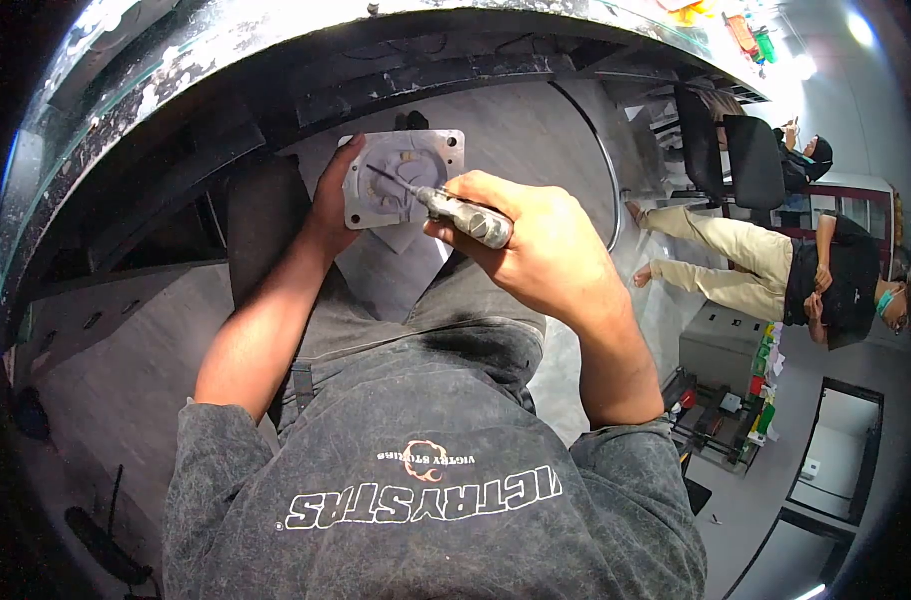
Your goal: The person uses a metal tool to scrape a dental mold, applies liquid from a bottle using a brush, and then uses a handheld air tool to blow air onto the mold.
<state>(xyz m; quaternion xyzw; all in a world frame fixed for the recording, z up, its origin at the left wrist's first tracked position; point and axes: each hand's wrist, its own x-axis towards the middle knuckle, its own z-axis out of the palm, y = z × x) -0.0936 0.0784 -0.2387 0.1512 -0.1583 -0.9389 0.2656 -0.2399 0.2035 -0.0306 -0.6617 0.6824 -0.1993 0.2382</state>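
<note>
A squarish silver metal plate (408, 168) with corner holes and a round, shaped recess sits tilted above my lap. My left hand (334, 202) grips its left edge, with the thumb along the upper left corner. In my right hand (536, 230) is a stubby grey-and-black hand tool (476, 222), fingers wrapped round its body. Its thin dark shaft points left over the plate's recess, and the tip overlaps the recess's left side. Below the plate, a grey pointed flap (391, 270) hangs between my legs.
A worn bench edge (306, 35) curves across the top, with a dark frame beneath it. To the right, a person in light trousers (736, 240) stands, and another sits behind black chairs (754, 165). A grey cabinet (721, 345) and cluttered equipment stand lower right.
</note>
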